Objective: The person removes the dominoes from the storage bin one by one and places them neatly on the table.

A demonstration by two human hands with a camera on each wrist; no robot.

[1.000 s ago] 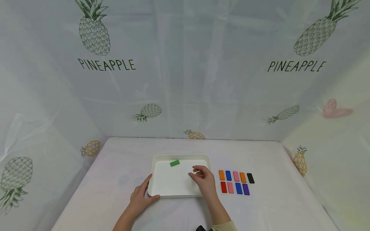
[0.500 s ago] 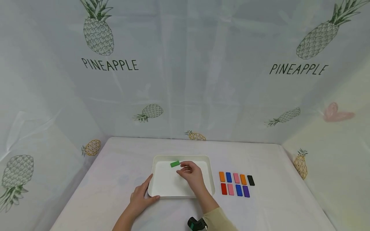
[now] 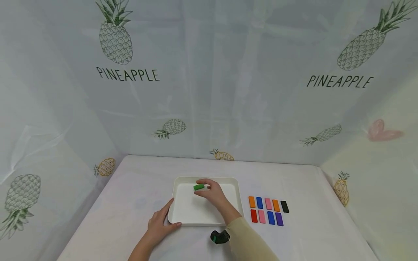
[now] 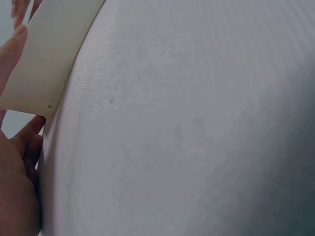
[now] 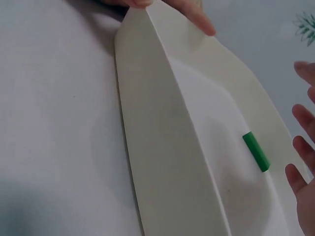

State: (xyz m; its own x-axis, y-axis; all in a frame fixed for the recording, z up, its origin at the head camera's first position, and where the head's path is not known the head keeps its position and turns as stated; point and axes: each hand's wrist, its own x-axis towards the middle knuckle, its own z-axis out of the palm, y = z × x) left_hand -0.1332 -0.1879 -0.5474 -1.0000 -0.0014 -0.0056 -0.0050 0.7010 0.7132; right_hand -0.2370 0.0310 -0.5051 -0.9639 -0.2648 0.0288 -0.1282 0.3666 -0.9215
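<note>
A small green block [image 3: 199,187] lies in the white tray [image 3: 187,215], toward its back left. My right hand [image 3: 213,194] reaches over the tray, with the index finger behind the block and the thumb in front of it. In the right wrist view a gap shows between those spread fingers [image 5: 300,145] and the block [image 5: 256,151], and nothing is held. My left hand [image 3: 158,225] braces the tray's front left corner, its thumb at the front wall and its straight index finger along the left side. The left wrist view shows this thumb against the tray wall [image 4: 54,54].
Right of the tray, coloured blocks lie in two rows: several orange, blue, pink and black [image 3: 285,206] ones, plus red [image 3: 254,216] and purple [image 3: 279,219]. A black device [image 3: 220,237] sits by the right wrist. Pineapple-printed cloth walls [image 3: 222,108] enclose the white table.
My right hand has moved left and away from me across the tray, until its fingers stand around the green block. The left hand has stayed at the tray corner.
</note>
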